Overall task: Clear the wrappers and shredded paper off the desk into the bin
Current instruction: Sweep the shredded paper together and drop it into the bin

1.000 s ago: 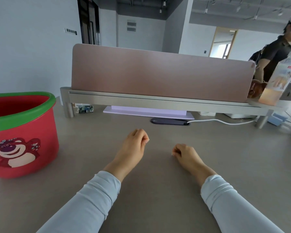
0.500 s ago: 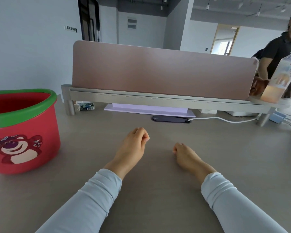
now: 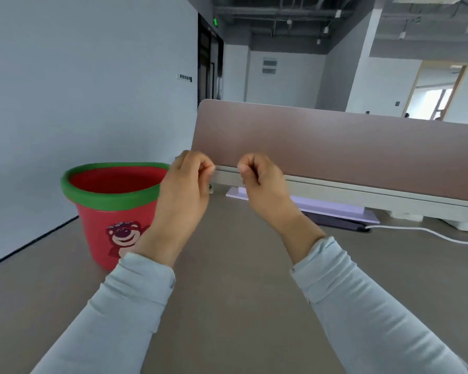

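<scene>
While my hands are up over the desk (image 3: 227, 279), my left hand (image 3: 184, 190) is curled shut, with the thumb and fingers pinched. My right hand (image 3: 262, 184) is curled shut too. I cannot tell if either one holds a bit of paper. My hands are close together but not touching. The red bin (image 3: 111, 211) with the green rim and a bear on it stands on the desk, just left of my left hand. Its top is open. A brown screen (image 3: 349, 147) stands behind the bin, to its right. A white cord (image 3: 427, 232) lies far right of the bin.
</scene>
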`<state>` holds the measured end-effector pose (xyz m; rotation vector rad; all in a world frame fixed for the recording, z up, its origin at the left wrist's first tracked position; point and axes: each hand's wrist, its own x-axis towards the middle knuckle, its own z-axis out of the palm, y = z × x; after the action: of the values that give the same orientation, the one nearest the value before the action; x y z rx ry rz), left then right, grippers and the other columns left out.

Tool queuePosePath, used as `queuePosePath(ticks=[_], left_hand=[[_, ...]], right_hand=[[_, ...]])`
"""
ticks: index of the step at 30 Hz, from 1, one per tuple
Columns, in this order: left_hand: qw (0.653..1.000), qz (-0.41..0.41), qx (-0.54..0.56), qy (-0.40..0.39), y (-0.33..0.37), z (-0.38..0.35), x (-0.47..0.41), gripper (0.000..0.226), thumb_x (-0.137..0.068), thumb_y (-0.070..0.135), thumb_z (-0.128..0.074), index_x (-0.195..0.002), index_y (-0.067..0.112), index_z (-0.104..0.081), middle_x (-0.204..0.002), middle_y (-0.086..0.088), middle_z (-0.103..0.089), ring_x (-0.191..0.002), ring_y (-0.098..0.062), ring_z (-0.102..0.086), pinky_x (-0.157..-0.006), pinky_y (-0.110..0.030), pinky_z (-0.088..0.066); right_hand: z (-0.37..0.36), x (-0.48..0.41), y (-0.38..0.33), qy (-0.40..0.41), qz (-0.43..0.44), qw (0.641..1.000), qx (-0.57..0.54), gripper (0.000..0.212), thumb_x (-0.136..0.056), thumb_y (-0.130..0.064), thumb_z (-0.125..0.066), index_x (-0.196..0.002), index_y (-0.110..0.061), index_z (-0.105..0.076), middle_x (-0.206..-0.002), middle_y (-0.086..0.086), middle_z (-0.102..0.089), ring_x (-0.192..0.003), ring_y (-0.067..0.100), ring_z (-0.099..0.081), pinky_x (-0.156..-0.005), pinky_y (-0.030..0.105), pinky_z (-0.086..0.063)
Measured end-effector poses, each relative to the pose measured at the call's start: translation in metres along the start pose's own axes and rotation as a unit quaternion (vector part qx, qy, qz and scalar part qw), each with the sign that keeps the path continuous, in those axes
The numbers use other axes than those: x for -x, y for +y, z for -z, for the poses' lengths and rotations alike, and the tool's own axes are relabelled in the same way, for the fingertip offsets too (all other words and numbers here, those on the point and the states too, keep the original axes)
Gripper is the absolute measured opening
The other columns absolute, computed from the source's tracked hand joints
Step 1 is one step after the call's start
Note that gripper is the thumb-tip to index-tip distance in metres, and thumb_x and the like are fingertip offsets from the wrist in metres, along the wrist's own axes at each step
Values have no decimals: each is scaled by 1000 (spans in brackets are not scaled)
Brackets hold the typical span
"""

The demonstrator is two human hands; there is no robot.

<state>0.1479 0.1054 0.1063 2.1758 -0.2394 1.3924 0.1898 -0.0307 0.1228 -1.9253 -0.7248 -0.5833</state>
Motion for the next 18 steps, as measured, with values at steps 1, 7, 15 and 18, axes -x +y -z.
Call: queuePosePath(ticks=[1,7,15,18], left_hand=[[1000,5,-24,13,-10,15,-8,4,-86,1,-51,-82,3,-53,-81,-1,-48,-74,-10,-39,-61,-21,-25],[988,79,-134,-8,-72,81,-36,7,-83,1,-54,-82,6,-58,-83,-10,-61,-77,-26,-55,-68,-35,-42],[956,153,-170,-182,-102,122,-49,19,-84,3,-57,-95,9,-72,-100,-9,-72,-95,-22,-65,-81,-23,-44],[942,151,-183,-237,-105,125,-50,32,-86,-2,-48,-103,14,-70,-110,-9,-69,-101,-23,-62,-87,-27,-47]], right_hand=[[-14,-10,-15,-10,24,1000,-16,17,-91,-2,-44,-80,-14,-46,-64,-14,-42,-55,-1,-42,-54,3,-35],[-92,-51,-59,-86,88,992,5,13,-88,4,-44,-89,3,-57,-90,16,-61,-77,19,-51,-69,22,-42],[-133,-57,-63,-141,46,986,80,26,-85,4,-49,-95,-10,-68,-104,8,-69,-95,23,-62,-87,40,-52],[-136,-58,-64,-151,41,982,104,28,-84,4,-50,-92,-15,-70,-101,5,-69,-93,22,-62,-87,40,-52]])
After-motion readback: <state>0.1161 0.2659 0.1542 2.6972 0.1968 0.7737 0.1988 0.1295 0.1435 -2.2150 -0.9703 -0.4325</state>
